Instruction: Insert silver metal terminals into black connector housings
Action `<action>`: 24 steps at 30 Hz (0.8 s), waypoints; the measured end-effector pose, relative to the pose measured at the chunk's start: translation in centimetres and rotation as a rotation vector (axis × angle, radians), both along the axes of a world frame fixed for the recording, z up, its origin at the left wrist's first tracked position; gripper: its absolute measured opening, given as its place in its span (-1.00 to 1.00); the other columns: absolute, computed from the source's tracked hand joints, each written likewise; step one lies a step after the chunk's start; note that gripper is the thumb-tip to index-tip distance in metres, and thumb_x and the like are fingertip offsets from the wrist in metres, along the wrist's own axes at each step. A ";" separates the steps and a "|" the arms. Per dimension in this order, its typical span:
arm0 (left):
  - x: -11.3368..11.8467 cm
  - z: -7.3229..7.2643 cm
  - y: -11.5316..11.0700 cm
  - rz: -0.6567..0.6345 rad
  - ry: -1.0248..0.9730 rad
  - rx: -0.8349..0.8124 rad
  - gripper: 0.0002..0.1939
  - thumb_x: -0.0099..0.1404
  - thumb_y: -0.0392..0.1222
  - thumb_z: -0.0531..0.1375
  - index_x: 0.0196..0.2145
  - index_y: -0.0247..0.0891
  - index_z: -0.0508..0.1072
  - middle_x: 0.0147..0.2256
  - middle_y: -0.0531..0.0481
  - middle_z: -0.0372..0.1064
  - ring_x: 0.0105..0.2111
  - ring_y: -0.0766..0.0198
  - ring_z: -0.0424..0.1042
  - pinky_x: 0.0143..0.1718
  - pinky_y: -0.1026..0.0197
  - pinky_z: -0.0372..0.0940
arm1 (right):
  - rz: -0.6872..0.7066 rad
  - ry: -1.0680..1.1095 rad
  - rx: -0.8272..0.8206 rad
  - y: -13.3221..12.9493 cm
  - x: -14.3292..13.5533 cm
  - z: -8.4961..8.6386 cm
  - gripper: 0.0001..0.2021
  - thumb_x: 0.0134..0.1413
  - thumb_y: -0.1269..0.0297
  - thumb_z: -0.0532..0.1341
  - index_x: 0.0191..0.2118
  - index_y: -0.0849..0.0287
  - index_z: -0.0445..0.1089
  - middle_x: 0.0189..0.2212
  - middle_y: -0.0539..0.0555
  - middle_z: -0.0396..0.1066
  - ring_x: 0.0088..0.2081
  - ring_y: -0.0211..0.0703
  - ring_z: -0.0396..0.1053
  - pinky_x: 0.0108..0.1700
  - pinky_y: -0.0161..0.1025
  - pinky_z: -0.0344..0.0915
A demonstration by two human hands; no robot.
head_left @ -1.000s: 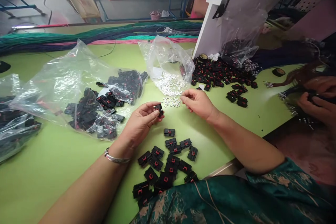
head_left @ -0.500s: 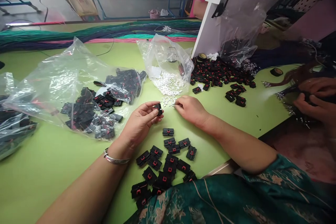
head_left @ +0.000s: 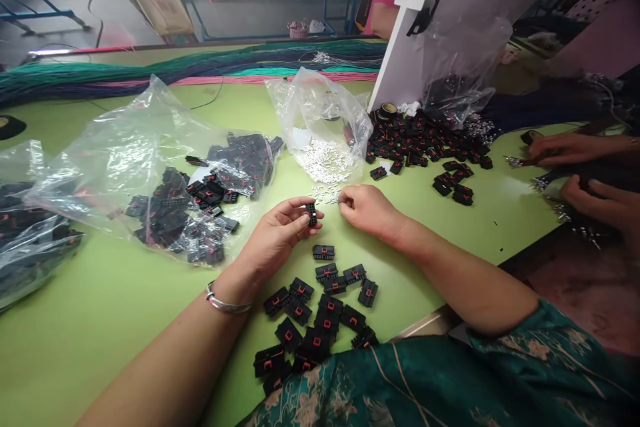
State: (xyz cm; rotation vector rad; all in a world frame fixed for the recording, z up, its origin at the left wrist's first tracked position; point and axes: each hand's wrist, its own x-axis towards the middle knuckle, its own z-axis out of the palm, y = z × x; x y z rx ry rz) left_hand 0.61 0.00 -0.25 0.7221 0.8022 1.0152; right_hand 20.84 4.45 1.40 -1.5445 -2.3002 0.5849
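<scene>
Between thumb and fingers of my left hand (head_left: 280, 230) is a black connector housing (head_left: 312, 215), its face of small holes showing and a white spot on it. My right hand (head_left: 369, 211) is just to the right, apart from the housing, with its fingers curled and pressed together. Whatever its fingertips pinch, if anything, is hidden. Right behind both hands lies a small spill of tiny white pieces (head_left: 325, 194), running out of a clear plastic bag (head_left: 345, 103). Nearer my body, several black connectors with red clips (head_left: 327, 323) are scattered on the green table (head_left: 190, 320).
On the left, a large clear bag (head_left: 115, 140) holds more black connectors. A heap of connectors (head_left: 415, 137) lies by a white upright panel (head_left: 400, 47). Bundled wires (head_left: 200, 67) run along the back. At right, another person's hands (head_left: 600, 193) handle wires.
The housing in my left hand has turned so its holed face shows. My right hand has drawn slightly away from the white pieces. The other person's hands have moved apart.
</scene>
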 end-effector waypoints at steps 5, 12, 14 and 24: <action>0.2 -0.1 -0.2 -0.019 -0.005 0.004 -0.68 0.13 -0.26 0.39 -0.12 -0.24 0.52 -0.27 -0.08 0.56 -0.33 0.32 0.51 -0.23 0.27 0.39 | 0.067 0.589 -0.177 -1.4 -0.7 0.5 -0.91 0.06 0.37 0.15 -0.39 0.23 0.38 -0.49 -0.02 0.38 -0.47 -0.32 0.25 -0.37 -0.34 0.21; 0.3 -0.1 -0.2 -0.024 -0.005 0.022 -0.66 0.08 -0.26 0.41 -0.15 -0.24 0.56 -0.28 -0.03 0.52 -0.36 0.34 0.47 -0.25 0.27 0.40 | 0.054 0.801 -0.325 -2.4 -2.4 0.2 -0.88 0.07 0.28 0.17 -0.36 0.22 0.37 -0.46 -0.03 0.36 -0.43 -0.32 0.28 -0.32 -0.33 0.26; 0.3 0.0 -0.2 -0.020 0.004 0.016 -0.66 0.08 -0.26 0.42 -0.15 -0.25 0.56 -0.30 -0.03 0.51 -0.36 0.34 0.46 -0.26 0.27 0.40 | 0.045 0.778 -0.308 -2.3 -2.5 0.1 -0.89 0.07 0.28 0.17 -0.36 0.22 0.36 -0.47 -0.04 0.34 -0.45 -0.33 0.25 -0.35 -0.34 0.25; 0.4 -0.2 -0.2 -0.003 0.038 0.015 -0.66 0.06 -0.24 0.42 -0.17 -0.25 0.55 -0.31 -0.03 0.52 -0.38 0.35 0.46 -0.28 0.27 0.41 | 0.071 0.611 -0.064 -2.7 -2.7 -0.2 -0.91 0.08 0.37 0.13 -0.40 0.20 0.34 -0.46 -0.02 0.34 -0.43 -0.32 0.24 -0.34 -0.34 0.23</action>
